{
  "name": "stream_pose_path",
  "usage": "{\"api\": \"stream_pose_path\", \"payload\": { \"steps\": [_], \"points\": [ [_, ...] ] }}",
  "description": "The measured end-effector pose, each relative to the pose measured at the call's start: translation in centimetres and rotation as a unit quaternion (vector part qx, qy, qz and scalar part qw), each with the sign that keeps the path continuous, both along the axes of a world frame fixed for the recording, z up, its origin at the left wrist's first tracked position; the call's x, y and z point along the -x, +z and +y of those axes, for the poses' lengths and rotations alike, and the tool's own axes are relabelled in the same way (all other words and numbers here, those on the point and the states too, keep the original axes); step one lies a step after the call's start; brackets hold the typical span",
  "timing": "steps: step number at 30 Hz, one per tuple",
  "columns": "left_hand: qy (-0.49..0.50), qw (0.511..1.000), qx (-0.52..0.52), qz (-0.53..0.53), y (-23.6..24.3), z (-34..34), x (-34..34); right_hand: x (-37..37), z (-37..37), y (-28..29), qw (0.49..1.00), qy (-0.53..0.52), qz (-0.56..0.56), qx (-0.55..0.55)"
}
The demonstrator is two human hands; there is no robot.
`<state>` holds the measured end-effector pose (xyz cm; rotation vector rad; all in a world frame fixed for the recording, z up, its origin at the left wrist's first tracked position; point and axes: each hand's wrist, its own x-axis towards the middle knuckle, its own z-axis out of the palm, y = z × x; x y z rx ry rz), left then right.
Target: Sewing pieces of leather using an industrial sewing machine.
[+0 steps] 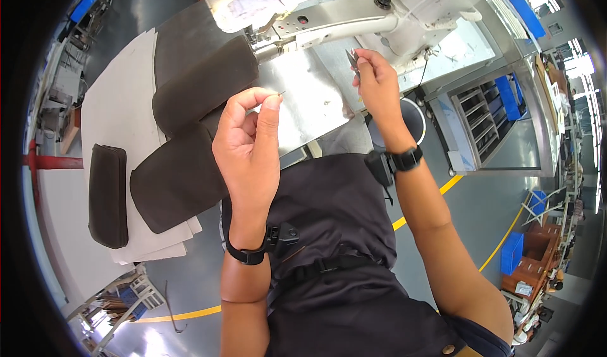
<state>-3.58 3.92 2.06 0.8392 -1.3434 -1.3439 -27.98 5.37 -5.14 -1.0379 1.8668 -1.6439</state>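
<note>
Thumb and forefinger of my left hand are pinched together, with a thin thread-like piece poking out at the tips; its exact kind is too small to tell. My right hand is closed around small dark thread snips, blades pointing up and away from me. Both hands are raised over the metal plate of a white sewing machine. A dark brown padded roll-shaped piece lies under the needle area, to the left. Below it a dark flat flap spreads over the table.
Another dark padded piece rests at the far left on stacked whitish sheets. A white-rimmed bin stands below the table at the right. Farther right is a metal-framed cart. Yellow lines mark the grey floor.
</note>
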Motion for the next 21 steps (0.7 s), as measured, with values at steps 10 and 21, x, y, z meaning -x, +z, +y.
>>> {"api": "stream_pose_path", "payload": {
  "steps": [10,21],
  "points": [
    [0.008,0.997,0.067,-0.024,-0.6,1.7,2.5,-12.8,4.9,5.2,0.888,0.133,-0.402,0.179],
    [0.001,1.000,0.029,-0.003,-0.3,2.2,2.4,-13.0,5.0,4.8,0.863,0.145,-0.444,0.193]
  ]
}}
